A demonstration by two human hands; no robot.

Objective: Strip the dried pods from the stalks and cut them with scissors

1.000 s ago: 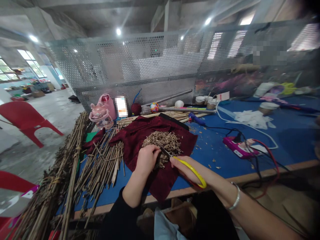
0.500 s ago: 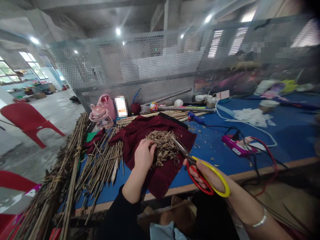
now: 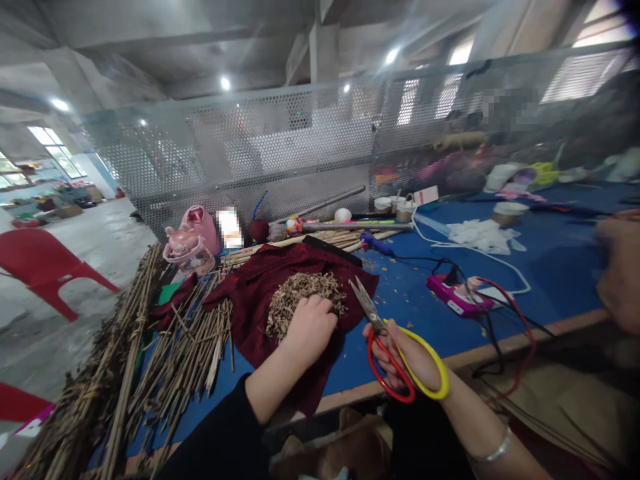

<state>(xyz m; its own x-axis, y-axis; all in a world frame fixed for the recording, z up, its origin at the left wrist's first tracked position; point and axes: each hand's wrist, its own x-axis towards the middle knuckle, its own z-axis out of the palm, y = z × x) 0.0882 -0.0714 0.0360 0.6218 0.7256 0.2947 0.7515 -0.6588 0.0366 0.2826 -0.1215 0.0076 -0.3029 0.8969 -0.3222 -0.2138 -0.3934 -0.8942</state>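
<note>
A heap of dry brown plant bits (image 3: 290, 297) lies on a dark red cloth (image 3: 250, 333) on the blue table. My left hand (image 3: 311, 327) rests palm down on the heap's near right side; its fingertips are curled and partly hidden among the bits, so whether they pinch anything is unclear. To the right, my right hand (image 3: 393, 353) holds scissors (image 3: 371, 310) with one red and one yellow handle. The blades are slightly apart and point up and left, past the cloth's right part.
Cut stalks (image 3: 200, 340) and long bundled stalks (image 3: 125, 360) lie at left. Behind the cloth are a pink container (image 3: 200, 227), sticks and a blue glue gun (image 3: 375, 243). A purple power strip (image 3: 455, 297) with cables sits at right. Another person's hand (image 3: 620, 267) shows at the right edge.
My left hand has moved from the heap's left side to its near right side. The scissors sit farther from the heap, still in my right hand. Another person's hand has appeared at right.
</note>
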